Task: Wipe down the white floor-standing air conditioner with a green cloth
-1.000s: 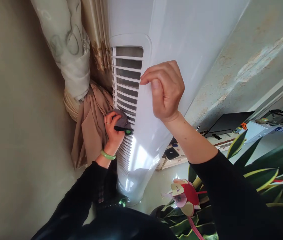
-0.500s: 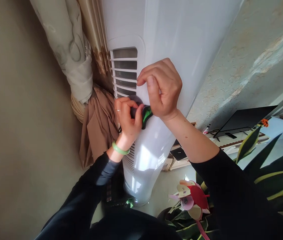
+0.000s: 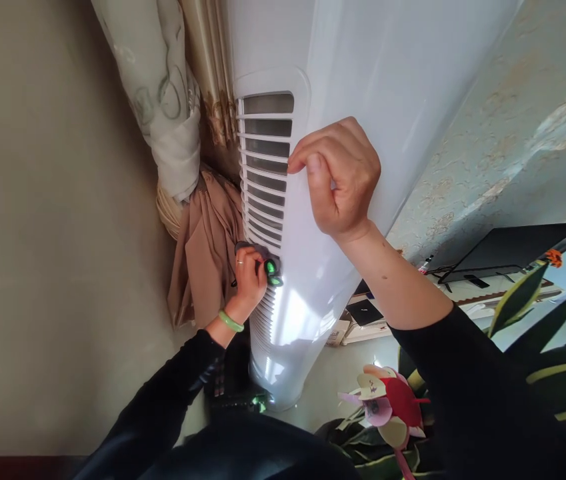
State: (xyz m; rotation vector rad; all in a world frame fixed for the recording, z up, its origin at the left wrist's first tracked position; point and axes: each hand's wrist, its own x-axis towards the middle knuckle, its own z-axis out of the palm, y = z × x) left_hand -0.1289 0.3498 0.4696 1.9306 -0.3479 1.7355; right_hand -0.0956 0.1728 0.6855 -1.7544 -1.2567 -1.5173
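A tall white rounded appliance [image 3: 353, 80] with a slatted vent [image 3: 265, 160] on its left side fills the middle. My left hand [image 3: 250, 277], with a ring and a green bangle, is closed around a dark cloth [image 3: 273, 261] with shiny green patches, held against the lower slats. My right hand [image 3: 340, 177] is bent, its fingertips at the right edge of the vent slats and its thumb curled in. Nothing shows between the fingers of the right hand.
Curtains [image 3: 207, 247] hang left of the appliance, beside a plain wall [image 3: 63, 200]. At the right are a television [image 3: 517, 250] on a low stand, a leafy plant [image 3: 517, 300], and pink and red paper decorations [image 3: 387, 400].
My left hand has moved down along the vent with the cloth, uncovering more slats. My right hand keeps its pose by the vent, while the view has shifted slightly.
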